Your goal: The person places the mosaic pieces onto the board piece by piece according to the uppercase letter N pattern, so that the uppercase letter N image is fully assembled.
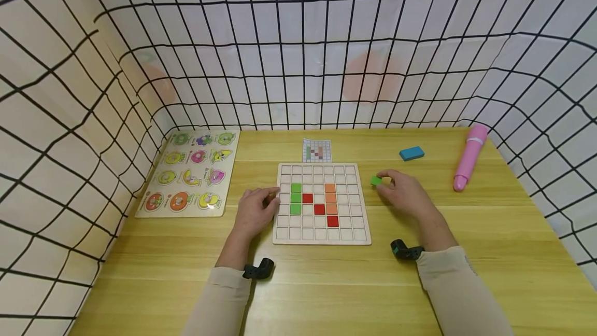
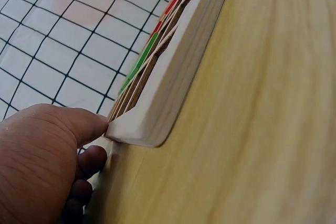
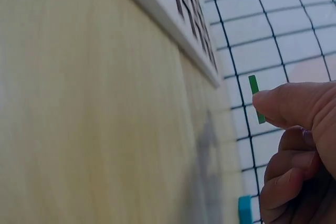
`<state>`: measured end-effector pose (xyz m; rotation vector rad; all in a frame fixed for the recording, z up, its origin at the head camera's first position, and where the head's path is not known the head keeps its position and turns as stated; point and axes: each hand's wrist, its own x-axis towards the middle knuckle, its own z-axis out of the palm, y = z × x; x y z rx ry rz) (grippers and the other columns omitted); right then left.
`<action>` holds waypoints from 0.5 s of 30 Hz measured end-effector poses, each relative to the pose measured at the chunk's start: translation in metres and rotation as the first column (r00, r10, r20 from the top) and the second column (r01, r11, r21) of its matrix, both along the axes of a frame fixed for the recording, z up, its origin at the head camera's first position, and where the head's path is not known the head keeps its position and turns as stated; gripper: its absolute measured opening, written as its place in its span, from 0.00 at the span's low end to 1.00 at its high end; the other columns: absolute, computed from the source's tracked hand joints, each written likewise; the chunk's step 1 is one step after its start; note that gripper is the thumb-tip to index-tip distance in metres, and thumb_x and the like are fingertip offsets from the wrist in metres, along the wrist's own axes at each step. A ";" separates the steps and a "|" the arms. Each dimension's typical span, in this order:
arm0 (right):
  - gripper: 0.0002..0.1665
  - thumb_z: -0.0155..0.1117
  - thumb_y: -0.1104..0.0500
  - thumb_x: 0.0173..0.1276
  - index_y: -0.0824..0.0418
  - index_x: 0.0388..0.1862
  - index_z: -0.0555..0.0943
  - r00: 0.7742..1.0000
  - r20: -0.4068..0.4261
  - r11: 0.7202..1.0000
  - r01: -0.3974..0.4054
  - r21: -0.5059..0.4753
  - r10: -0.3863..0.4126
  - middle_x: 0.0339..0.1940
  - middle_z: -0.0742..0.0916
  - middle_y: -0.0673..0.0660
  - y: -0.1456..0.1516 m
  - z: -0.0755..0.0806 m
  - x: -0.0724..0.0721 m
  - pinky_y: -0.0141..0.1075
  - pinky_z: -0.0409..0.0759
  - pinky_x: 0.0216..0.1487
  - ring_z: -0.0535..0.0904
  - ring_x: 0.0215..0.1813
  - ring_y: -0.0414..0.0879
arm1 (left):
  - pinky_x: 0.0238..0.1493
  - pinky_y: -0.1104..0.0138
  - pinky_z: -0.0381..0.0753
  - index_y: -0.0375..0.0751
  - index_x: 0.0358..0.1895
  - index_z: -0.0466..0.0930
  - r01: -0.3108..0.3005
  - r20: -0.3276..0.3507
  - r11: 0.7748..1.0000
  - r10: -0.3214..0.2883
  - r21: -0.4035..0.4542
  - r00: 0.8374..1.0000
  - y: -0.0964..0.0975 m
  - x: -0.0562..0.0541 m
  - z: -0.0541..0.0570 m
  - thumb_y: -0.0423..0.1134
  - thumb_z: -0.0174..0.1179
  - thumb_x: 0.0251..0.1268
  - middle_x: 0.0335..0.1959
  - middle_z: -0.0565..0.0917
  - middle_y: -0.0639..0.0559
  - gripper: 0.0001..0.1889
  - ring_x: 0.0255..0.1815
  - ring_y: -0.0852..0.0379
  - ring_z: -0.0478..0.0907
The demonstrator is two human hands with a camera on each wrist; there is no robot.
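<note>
A pale wooden grid board (image 1: 345,232) lies flat in the middle of the table. Set in its cells are green tiles (image 1: 296,198) in a column, red tiles (image 1: 319,209) on a diagonal and orange tiles (image 1: 330,198) in another column. My left hand (image 1: 254,212) touches the board's left edge with thumb and index finger; in the left wrist view the thumb (image 2: 89,124) meets the board's side. Right of the board, my right hand (image 1: 406,193) pinches a green square tile (image 1: 375,181) between thumb and index finger, seen edge-on in the right wrist view, raised off the table.
A small printed card (image 1: 317,150) with a coloured grid pattern lies behind the board. To the left is a fruit puzzle board (image 1: 186,175). A blue block (image 1: 412,153) and a pink pen-shaped object (image 1: 470,157) lie at the right. Netting over white cloth (image 1: 322,56) encloses the table.
</note>
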<state>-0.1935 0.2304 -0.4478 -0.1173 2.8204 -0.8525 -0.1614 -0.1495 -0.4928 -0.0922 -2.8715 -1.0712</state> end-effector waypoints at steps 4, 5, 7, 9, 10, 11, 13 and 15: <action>0.23 0.58 0.49 0.77 0.54 0.66 0.76 1.000 0.007 1.000 -0.020 -0.008 0.021 0.21 0.71 0.51 -0.014 0.006 0.006 0.38 0.65 0.27 0.66 0.23 0.46 | 0.47 0.62 0.64 0.51 0.61 0.85 -0.002 0.002 1.000 0.002 -0.003 1.000 0.000 0.000 0.000 0.45 0.61 0.72 0.36 0.84 0.51 0.17 0.43 0.52 0.70; 0.22 0.58 0.49 0.77 0.53 0.66 0.76 1.000 0.011 1.000 -0.026 -0.013 0.026 0.21 0.71 0.51 -0.018 0.008 0.008 0.38 0.65 0.26 0.66 0.22 0.46 | 0.47 0.62 0.64 0.51 0.61 0.85 -0.002 0.002 1.000 0.002 -0.003 1.000 0.000 0.000 0.000 0.45 0.61 0.72 0.36 0.84 0.51 0.17 0.43 0.52 0.70; 0.22 0.59 0.50 0.77 0.53 0.66 0.76 0.999 0.026 0.999 -0.040 -0.026 0.041 0.20 0.70 0.50 -0.027 0.011 0.011 0.37 0.65 0.25 0.65 0.21 0.45 | 0.47 0.62 0.64 0.51 0.61 0.85 -0.001 0.004 1.000 0.001 -0.003 1.000 0.000 0.000 0.000 0.45 0.61 0.72 0.36 0.84 0.51 0.17 0.43 0.52 0.70; 0.22 0.59 0.51 0.77 0.53 0.66 0.76 0.997 0.034 0.998 -0.061 -0.026 0.062 0.19 0.70 0.49 -0.036 0.013 0.014 0.36 0.65 0.25 0.65 0.21 0.45 | 0.47 0.62 0.63 0.51 0.61 0.85 -0.001 0.006 1.000 0.001 -0.003 1.000 0.000 0.000 0.000 0.45 0.61 0.72 0.37 0.84 0.51 0.17 0.43 0.52 0.70; 0.22 0.59 0.51 0.77 0.54 0.67 0.76 0.997 0.039 0.997 -0.071 -0.024 0.072 0.19 0.70 0.50 -0.041 0.014 0.016 0.36 0.64 0.25 0.65 0.21 0.45 | 0.47 0.62 0.63 0.51 0.61 0.85 -0.001 0.007 1.000 0.001 -0.001 1.000 0.000 0.000 0.000 0.45 0.61 0.72 0.37 0.83 0.51 0.17 0.43 0.52 0.69; 0.22 0.60 0.52 0.77 0.54 0.67 0.77 0.996 0.043 0.996 -0.082 -0.022 0.083 0.19 0.71 0.50 -0.045 0.014 0.018 0.36 0.64 0.25 0.65 0.21 0.45 | 0.47 0.62 0.63 0.51 0.61 0.85 -0.002 0.007 1.000 0.002 -0.002 1.000 0.000 0.000 0.000 0.45 0.61 0.72 0.36 0.83 0.51 0.17 0.43 0.52 0.69; 0.23 0.61 0.51 0.76 0.53 0.67 0.77 0.993 0.040 0.994 -0.107 -0.010 0.107 0.21 0.72 0.50 -0.054 0.014 0.021 0.36 0.64 0.26 0.65 0.22 0.45 | 0.47 0.62 0.63 0.51 0.61 0.85 0.001 0.003 1.000 -0.001 -0.001 1.000 0.000 0.000 0.000 0.45 0.61 0.72 0.36 0.83 0.51 0.17 0.43 0.52 0.69; 0.22 0.63 0.51 0.75 0.53 0.65 0.79 0.991 0.032 0.991 -0.132 0.000 0.132 0.22 0.73 0.51 -0.061 0.013 0.024 0.36 0.64 0.27 0.66 0.23 0.45 | 0.46 0.62 0.63 0.51 0.61 0.85 0.004 -0.001 1.000 -0.004 -0.002 1.000 0.000 0.000 0.000 0.45 0.61 0.72 0.36 0.83 0.51 0.17 0.42 0.52 0.69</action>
